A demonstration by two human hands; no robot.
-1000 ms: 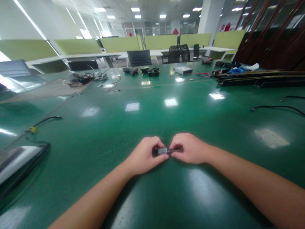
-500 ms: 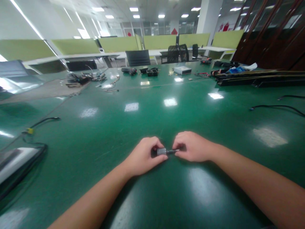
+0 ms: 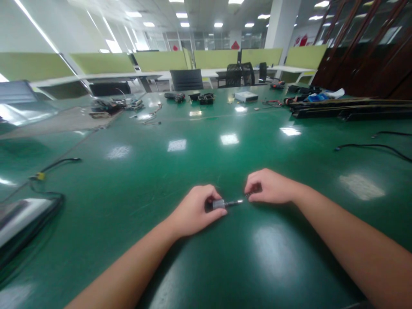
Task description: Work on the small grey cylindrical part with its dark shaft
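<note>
Low over the green table (image 3: 206, 163), my left hand (image 3: 195, 211) is closed around a screwdriver-like tool (image 3: 219, 204). The tool has a dark end in the palm, a silver-grey barrel and a thin dark shaft with a bright tip pointing right. Just off that tip, a short gap away, is my right hand (image 3: 268, 186). Its thumb and fingers are pinched on a small dark piece (image 3: 247, 195), ridged like a coil but too small to name surely. The fingers hide most of this piece.
A flat device with a black cable (image 3: 61, 197) lies at the left. Black cables (image 3: 370, 146) reach in from the right. Toward the back are long dark bars (image 3: 347, 109), a grey box (image 3: 246, 96), black parts (image 3: 206, 98) and a heap of electronics (image 3: 116, 105).
My right hand has moved away from the tool, to the right and slightly farther off, baring the shaft's bright tip. My left hand has stayed in place with the tool.
</note>
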